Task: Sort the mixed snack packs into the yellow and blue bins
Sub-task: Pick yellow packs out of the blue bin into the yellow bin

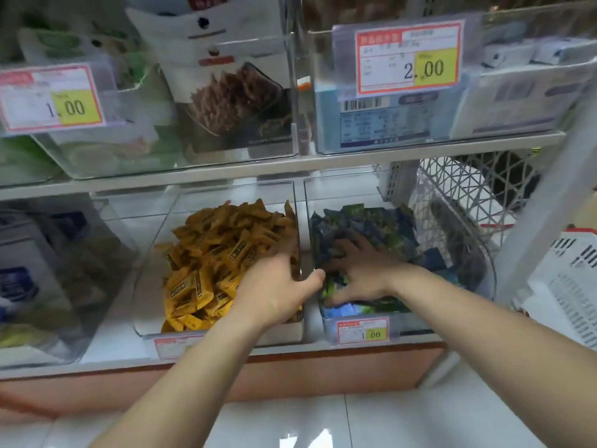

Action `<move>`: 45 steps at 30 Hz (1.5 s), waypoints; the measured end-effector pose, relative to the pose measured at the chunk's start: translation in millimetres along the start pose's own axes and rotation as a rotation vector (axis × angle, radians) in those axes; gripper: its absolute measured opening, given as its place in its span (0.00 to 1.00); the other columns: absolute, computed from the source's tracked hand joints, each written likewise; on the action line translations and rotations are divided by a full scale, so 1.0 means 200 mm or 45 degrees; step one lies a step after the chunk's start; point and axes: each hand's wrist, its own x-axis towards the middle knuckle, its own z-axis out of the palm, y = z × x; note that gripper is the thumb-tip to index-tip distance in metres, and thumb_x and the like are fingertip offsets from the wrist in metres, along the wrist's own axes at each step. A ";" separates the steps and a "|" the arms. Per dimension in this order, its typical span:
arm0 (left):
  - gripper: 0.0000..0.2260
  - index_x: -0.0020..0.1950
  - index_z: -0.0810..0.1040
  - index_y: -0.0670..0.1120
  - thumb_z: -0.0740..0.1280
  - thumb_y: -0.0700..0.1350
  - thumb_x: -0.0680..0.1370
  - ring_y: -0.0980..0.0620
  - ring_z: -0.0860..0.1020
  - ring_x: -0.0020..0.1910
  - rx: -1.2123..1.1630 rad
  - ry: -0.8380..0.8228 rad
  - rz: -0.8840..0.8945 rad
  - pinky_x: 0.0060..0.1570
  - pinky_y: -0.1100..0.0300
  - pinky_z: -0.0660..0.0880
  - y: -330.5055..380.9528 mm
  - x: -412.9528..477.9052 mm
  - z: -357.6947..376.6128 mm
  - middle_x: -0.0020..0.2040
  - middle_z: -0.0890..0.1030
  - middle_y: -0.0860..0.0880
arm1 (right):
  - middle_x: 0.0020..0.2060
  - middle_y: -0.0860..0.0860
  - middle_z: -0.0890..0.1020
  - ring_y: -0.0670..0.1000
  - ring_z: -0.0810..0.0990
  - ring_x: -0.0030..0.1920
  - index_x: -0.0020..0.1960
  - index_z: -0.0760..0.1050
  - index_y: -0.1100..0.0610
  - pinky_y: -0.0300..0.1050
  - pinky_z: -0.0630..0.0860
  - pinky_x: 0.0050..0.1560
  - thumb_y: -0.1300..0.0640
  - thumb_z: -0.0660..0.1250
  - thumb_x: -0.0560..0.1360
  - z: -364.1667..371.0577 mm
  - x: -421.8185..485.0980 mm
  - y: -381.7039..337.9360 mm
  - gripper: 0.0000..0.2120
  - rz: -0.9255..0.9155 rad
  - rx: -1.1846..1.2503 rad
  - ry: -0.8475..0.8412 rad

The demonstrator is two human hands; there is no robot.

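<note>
Low shelf, two clear bins side by side, each with its long axis running front to back.

- Yellow bin: holds a heap of yellow packs, small oblong sachets with dark labels. They lie jumbled with no common direction. Several near the front slant from lower left to upper right, and some at the back stand on end.
- Blue bin: just to the right, its wall beside the yellow bin's. It is filled with blue and green packs, also jumbled, long axes every way. A red-bordered price tag on its front reads 1.00.
- Left hand: over the right front of the yellow heap, back of the hand up, fingers pointing toward the back of the shelf. The thumb stretches right, across the walls between the bins. The fingers are motion-blurred, so I cannot tell whether they hold a pack.
- Right hand: inside the blue bin, palm down, fingers spread and lying flat on the blue packs, pointing back and slightly left. Nothing is pinched.
- Both forearms enter from the bottom of the view. The left one partly covers a second tag below the yellow bin.

Upper shelf: more clear bins with boxed goods, and tags reading 1.00 and 2.00. A white mesh basket sits right of the blue bin.
</note>
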 end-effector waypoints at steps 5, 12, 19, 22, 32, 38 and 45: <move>0.23 0.60 0.63 0.65 0.58 0.71 0.68 0.52 0.76 0.48 -0.031 0.049 0.028 0.42 0.58 0.76 -0.02 0.00 0.01 0.56 0.78 0.55 | 0.73 0.49 0.62 0.62 0.56 0.76 0.66 0.73 0.36 0.66 0.64 0.70 0.31 0.69 0.65 -0.08 0.10 0.09 0.30 -0.029 -0.210 0.162; 0.24 0.62 0.64 0.63 0.58 0.71 0.70 0.55 0.74 0.49 -0.027 0.055 0.052 0.41 0.61 0.70 -0.03 0.00 0.01 0.59 0.78 0.56 | 0.69 0.54 0.67 0.62 0.72 0.64 0.63 0.75 0.37 0.57 0.75 0.60 0.33 0.69 0.69 -0.25 0.08 0.36 0.24 0.150 -0.231 0.331; 0.29 0.66 0.68 0.58 0.58 0.71 0.71 0.53 0.76 0.56 0.005 0.063 0.054 0.44 0.61 0.69 -0.03 0.01 0.01 0.63 0.76 0.55 | 0.71 0.53 0.69 0.62 0.64 0.71 0.58 0.81 0.40 0.57 0.70 0.66 0.38 0.67 0.71 -0.29 0.00 0.24 0.17 0.091 -0.223 0.660; 0.29 0.66 0.69 0.56 0.58 0.71 0.71 0.52 0.76 0.56 0.021 0.071 0.042 0.45 0.61 0.69 -0.02 0.00 0.02 0.63 0.76 0.54 | 0.61 0.47 0.75 0.56 0.73 0.65 0.65 0.76 0.42 0.48 0.72 0.53 0.35 0.65 0.72 -0.21 0.08 0.09 0.24 -0.148 0.044 0.604; 0.30 0.68 0.69 0.56 0.58 0.69 0.70 0.51 0.75 0.58 0.022 0.064 0.004 0.46 0.61 0.69 -0.01 0.00 0.01 0.65 0.75 0.55 | 0.77 0.49 0.65 0.57 0.66 0.74 0.79 0.54 0.41 0.54 0.70 0.68 0.29 0.70 0.66 -0.02 0.26 0.06 0.48 0.000 0.046 -0.027; 0.28 0.67 0.70 0.58 0.59 0.69 0.70 0.53 0.75 0.56 0.004 0.047 0.012 0.45 0.61 0.71 -0.01 0.00 -0.01 0.63 0.76 0.57 | 0.60 0.51 0.81 0.54 0.79 0.60 0.66 0.74 0.51 0.45 0.74 0.54 0.44 0.78 0.67 -0.10 0.20 0.10 0.30 -0.064 0.187 0.169; 0.31 0.70 0.68 0.59 0.57 0.71 0.70 0.52 0.75 0.62 0.030 0.043 0.023 0.49 0.62 0.70 -0.03 0.01 0.00 0.69 0.73 0.57 | 0.51 0.46 0.80 0.50 0.80 0.49 0.62 0.77 0.53 0.47 0.77 0.54 0.48 0.81 0.64 -0.43 0.03 0.35 0.29 0.216 0.080 0.004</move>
